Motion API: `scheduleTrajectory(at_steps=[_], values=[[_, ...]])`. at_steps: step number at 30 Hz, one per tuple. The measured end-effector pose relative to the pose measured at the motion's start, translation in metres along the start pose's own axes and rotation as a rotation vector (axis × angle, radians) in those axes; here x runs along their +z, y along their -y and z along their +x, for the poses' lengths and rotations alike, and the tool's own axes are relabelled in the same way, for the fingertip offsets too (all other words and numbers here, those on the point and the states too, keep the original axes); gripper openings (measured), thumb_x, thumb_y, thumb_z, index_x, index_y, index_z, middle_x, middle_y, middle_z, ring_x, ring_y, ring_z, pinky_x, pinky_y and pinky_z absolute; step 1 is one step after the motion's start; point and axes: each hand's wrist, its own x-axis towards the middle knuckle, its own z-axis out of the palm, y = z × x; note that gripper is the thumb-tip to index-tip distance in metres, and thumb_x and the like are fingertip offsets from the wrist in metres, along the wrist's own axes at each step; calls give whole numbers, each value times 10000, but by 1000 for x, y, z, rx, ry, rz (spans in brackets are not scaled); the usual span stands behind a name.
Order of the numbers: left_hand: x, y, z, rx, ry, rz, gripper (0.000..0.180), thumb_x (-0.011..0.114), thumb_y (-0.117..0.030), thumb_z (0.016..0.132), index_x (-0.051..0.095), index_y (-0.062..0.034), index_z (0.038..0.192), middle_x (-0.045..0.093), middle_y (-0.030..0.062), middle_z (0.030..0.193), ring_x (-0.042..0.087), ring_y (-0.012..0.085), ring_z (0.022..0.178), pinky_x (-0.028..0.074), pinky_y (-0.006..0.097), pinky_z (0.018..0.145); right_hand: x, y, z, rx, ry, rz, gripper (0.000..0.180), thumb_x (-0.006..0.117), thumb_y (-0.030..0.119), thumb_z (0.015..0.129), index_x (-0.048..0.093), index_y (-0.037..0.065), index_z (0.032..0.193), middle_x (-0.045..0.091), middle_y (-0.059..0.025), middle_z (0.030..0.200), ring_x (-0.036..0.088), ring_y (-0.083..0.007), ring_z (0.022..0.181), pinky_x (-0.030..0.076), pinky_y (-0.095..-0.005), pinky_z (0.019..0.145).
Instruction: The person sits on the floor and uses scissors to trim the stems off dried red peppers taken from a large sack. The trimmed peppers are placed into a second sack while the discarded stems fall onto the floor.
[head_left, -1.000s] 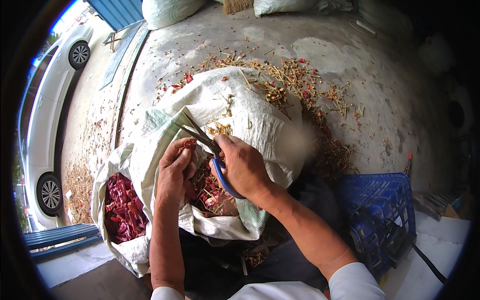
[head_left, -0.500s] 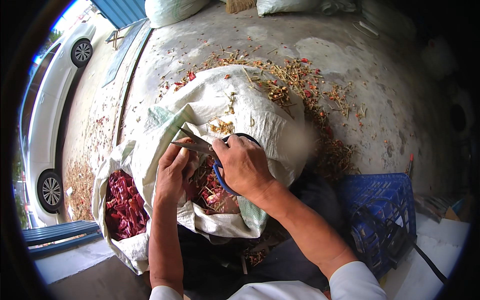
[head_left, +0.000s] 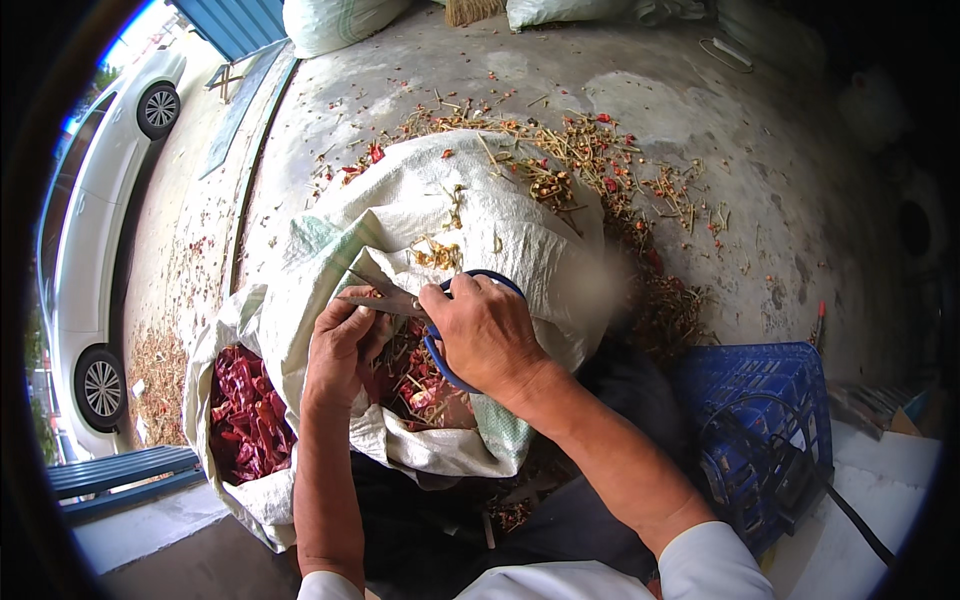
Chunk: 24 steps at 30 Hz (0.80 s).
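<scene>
My right hand (head_left: 490,325) is closed round the blue handles of a pair of scissors (head_left: 405,302). Their dark blades are parted and point left, over the fingertips of my left hand (head_left: 340,345). That hand is pinched, and a small bit of dried red chili (head_left: 374,293) shows at its fingertips; most of it is hidden. Below both hands an open white woven sack (head_left: 505,455) holds dried chilies and stems (head_left: 425,380). Left of my left forearm, another white sack opening (head_left: 200,400) is filled with dark red dried chilies (head_left: 248,420).
Stems and chili scraps (head_left: 590,150) litter the concrete floor (head_left: 760,210) beyond the sack. A blue plastic crate (head_left: 765,390) with a black cable stands at the right. Full white sacks (head_left: 340,22) sit at the back. Outside on the left is a white car (head_left: 85,240).
The scissor blades have tilted and come closer over the left fingertips, with a narrower gap between them. Both hands stay in nearly the same place; the view has shifted slightly.
</scene>
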Motion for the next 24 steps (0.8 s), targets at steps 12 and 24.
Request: scheduleTrajectory(at_steps=[12,24], values=[[-4,-3,-5,-44,81,82,140,585,-168,1012,631,-41,1047,595,2,822,475,47,634,363,178,512,-3,4,1,82,128,97,133,667,115,802,597,54,897,642,-187,704,678,-395,665,541,-485,613],[-114,-50,-75,81,-628,923,187,652,-165,957,707,-44,1089,690,63,943,616,138,883,485,274,788,-3,7,9,84,34,204,136,678,121,837,579,44,889,631,-181,684,661,-394,670,502,-484,600]])
